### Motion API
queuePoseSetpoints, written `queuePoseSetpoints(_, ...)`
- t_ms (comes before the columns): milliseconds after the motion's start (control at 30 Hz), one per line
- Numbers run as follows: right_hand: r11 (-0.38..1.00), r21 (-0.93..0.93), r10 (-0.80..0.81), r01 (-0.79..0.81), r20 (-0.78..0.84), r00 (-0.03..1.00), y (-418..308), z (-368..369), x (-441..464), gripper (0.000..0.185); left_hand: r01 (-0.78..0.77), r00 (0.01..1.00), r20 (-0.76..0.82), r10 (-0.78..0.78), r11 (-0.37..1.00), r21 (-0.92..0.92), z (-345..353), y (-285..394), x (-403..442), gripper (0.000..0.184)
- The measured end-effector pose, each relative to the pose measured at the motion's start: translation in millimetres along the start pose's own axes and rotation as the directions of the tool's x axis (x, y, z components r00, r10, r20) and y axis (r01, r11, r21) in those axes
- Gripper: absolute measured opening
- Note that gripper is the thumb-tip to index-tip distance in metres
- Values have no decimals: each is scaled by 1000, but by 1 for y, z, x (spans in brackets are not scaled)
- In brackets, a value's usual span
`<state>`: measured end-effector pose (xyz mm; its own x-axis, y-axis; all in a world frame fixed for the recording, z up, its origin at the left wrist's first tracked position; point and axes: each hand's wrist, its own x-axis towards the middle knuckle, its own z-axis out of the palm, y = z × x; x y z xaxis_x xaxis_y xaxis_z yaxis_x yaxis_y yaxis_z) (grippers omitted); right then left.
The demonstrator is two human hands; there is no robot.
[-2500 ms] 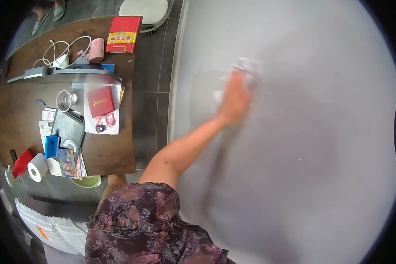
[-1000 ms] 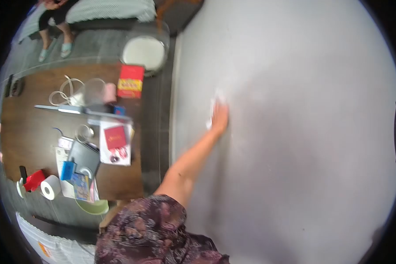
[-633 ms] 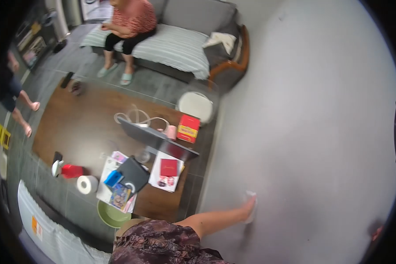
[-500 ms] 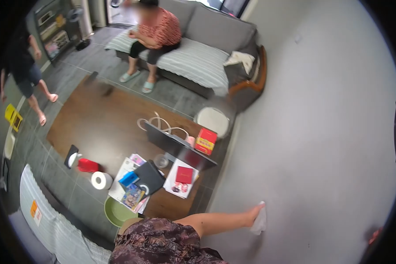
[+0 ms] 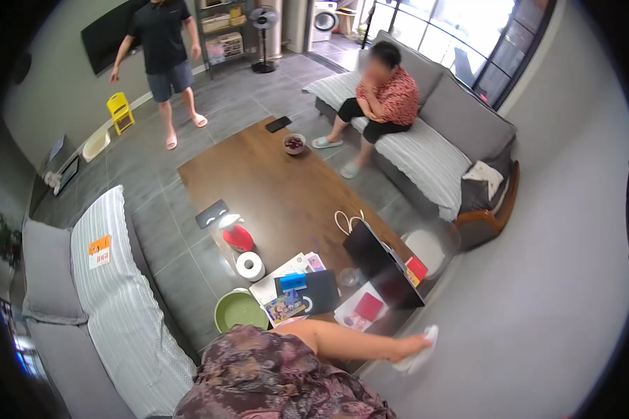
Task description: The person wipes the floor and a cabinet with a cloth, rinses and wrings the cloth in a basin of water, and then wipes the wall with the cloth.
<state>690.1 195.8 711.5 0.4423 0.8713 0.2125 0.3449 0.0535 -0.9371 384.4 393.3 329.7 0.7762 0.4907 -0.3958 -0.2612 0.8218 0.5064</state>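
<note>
My right arm reaches out to the right, over the near corner of the wooden table (image 5: 286, 195). My right hand (image 5: 414, 346) is closed around a crumpled white tissue (image 5: 423, 353), against or very near the grey wall (image 5: 545, 230); whether it touches cannot be told. A dark monitor (image 5: 379, 264) stands just beyond that hand, with a red booklet (image 5: 368, 306) on white papers beside it. My patterned clothing (image 5: 279, 377) fills the bottom of the view. My left hand is not visible.
A green bin (image 5: 223, 311), a paper roll (image 5: 250, 266), a red-and-white bottle (image 5: 237, 236) and a bowl of dark fruit (image 5: 294, 144) are around the table. One person (image 5: 388, 94) sits on the far sofa (image 5: 461, 112); another (image 5: 162, 49) stands at the left.
My view has swung left and up, showing more of the room. The standing person's arms are spread wider; the seated person's hand is raised to the face. My right hand still grips the tissue.
</note>
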Motion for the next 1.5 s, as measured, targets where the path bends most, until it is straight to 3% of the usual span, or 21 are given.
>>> queuePoseSetpoints(33, 925, 362, 37, -115, 216, 976, 47, 25, 2, 40, -107, 994, -8, 108, 990, 96, 1, 8, -2, 25)
queuePoseSetpoints(100, 890, 269, 214, -367, 464, 860, 138, 92, 15, 51, -378, 904, -53, 425, 850, 366, 10, 22, -8, 32)
queuePoseSetpoints(133, 879, 309, 258, -362, 329, 908, 160, 160, 11, 33, -402, 872, -23, 489, 742, 537, 21, 38, -22, 36)
queuePoseSetpoints(200, 793, 295, 449, -532, 308, 839, 217, 224, 6, 32, -488, 764, 129, 632, 436, 756, 43, 47, -36, 41)
queuePoseSetpoints(267, 523, 589, 484, -616, 390, 783, 224, 271, -1, 33, -586, 578, 361, 731, 65, 807, 62, 37, -26, 45)
queuePoseSetpoints(333, 193, 773, 510, -604, 447, 735, 218, 302, -1, 33, -526, 703, 506, 500, -113, 843, 88, 37, -38, 46)
queuePoseSetpoints(367, 142, 778, 490, -612, 482, 727, 221, 304, 2, 32, -504, 756, 544, 364, -207, 838, 97, 35, -42, 46)
queuePoseSetpoints(400, 142, 763, 466, -630, 510, 723, 226, 301, 5, 32, -482, 700, 582, 414, -328, 813, 101, 25, -40, 46)
queuePoseSetpoints(567, 353, 664, 340, -659, 566, 752, 263, 263, 36, 28, -570, 663, 551, 507, -135, 810, 100, 28, -56, 43)
queuePoseSetpoints(700, 571, 650, 188, -501, 491, 851, 253, 234, 65, 25, -515, 705, 456, 543, -49, 856, 58, 35, -93, 38)
queuePoseSetpoints(733, 623, 652, 139, -432, 452, 881, 242, 228, 72, 24, -467, 739, 357, 571, 53, 883, 49, 32, -109, 37)
queuePoseSetpoints(833, 447, 783, 276, -433, 339, 899, 207, 204, 85, 25, -283, 770, 80, 633, 226, 932, -5, 15, -150, 33)
queuePoseSetpoints(867, 437, 831, 194, -346, 288, 938, 216, 187, 97, 25, -211, 767, -69, 638, 351, 912, -30, 0, -160, 31)
queuePoseSetpoints(933, 440, 882, 83, -169, 148, 986, 195, 155, 107, 25, -181, 753, -306, 583, 630, 755, -72, -28, -178, 32)
queuePoseSetpoints(1067, 617, 761, -113, 198, -164, 980, 84, 110, 106, 27, -271, 679, -561, 473, 872, 407, -116, -51, -192, 37)
queuePoseSetpoints(1167, 252, 967, -520, 44, 98, 848, 64, 21, 138, 38, -338, 690, -591, 416, 909, 245, -136, -50, -182, 35)
queuePoseSetpoints(1233, -58, 969, -720, -241, 127, 682, 45, 12, 137, 44, -357, 721, -549, 422, 906, 228, -144, -41, -172, 35)
queuePoseSetpoints(1300, -428, 629, -796, -649, 78, 600, 48, 13, 136, 48, -350, 743, -528, 412, 911, 219, -148, -31, -164, 35)
queuePoseSetpoints(1367, -614, -105, -787, -782, 1, 618, 45, 74, 133, 52, -334, 747, -533, 398, 917, 217, -153, -25, -155, 35)
queuePoseSetpoints(1433, -401, -781, -735, -479, -39, 677, 45, 109, 140, 55, -307, 742, -566, 358, 933, 188, -163, -25, -147, 35)
queuePoseSetpoints(1500, -396, -761, -729, -515, -81, 679, 48, 112, 151, 59, -287, 749, -582, 317, 947, 145, -176, -30, -140, 35)
